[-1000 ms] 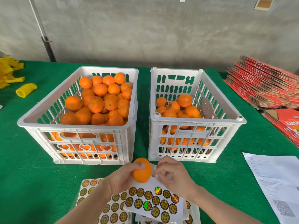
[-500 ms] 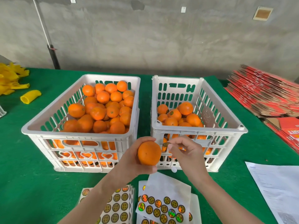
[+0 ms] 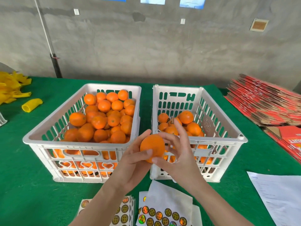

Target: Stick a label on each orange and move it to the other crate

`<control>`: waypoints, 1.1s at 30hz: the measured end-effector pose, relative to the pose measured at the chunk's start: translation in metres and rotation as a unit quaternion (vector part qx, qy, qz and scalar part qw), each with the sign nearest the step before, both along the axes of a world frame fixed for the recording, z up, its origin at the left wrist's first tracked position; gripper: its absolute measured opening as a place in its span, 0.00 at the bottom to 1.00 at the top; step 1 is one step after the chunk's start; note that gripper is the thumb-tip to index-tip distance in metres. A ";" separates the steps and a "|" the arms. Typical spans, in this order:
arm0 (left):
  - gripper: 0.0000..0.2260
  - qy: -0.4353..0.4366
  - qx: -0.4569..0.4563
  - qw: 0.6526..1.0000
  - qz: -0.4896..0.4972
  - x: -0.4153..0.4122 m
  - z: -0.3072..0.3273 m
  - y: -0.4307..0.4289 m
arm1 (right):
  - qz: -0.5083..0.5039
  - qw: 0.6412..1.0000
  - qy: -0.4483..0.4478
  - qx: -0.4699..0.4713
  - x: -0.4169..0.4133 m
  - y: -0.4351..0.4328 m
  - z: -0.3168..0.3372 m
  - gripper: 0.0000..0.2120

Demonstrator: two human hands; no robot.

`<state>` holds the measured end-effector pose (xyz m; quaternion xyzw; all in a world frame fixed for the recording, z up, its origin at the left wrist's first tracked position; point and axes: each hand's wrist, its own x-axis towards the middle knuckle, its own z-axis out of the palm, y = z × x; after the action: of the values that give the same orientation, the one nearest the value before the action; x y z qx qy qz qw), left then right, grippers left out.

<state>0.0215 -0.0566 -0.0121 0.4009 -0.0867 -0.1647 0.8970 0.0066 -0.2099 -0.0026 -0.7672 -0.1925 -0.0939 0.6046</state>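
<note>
Two hands, left hand [image 3: 132, 167] and right hand [image 3: 179, 160], fingers around one orange [image 3: 152, 146]; round label sheets [image 3: 162, 216] below, print illegible.

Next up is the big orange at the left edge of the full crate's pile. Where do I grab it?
Take the big orange from above, fingers and thumb across its widest part. It sits atop the pile with its upper half exposed, while the left crate's wall and neighbours probably block a sideways reach.

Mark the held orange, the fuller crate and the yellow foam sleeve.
held orange [image 3: 152, 146]: head view, its bare front face.
fuller crate [image 3: 31, 138]: head view, near left corner of rim.
yellow foam sleeve [image 3: 32, 105]: head view, its middle.
</note>
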 end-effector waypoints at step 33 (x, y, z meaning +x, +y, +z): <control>0.18 -0.046 0.084 0.994 0.059 0.016 0.012 -0.008 | -0.123 0.987 0.049 0.091 0.011 0.017 0.015 0.07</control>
<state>0.0377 -0.0643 -0.0001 0.4864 -0.0902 -0.0993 0.8634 0.0175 -0.1934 0.0124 -0.7306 -0.0578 -0.1465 0.6643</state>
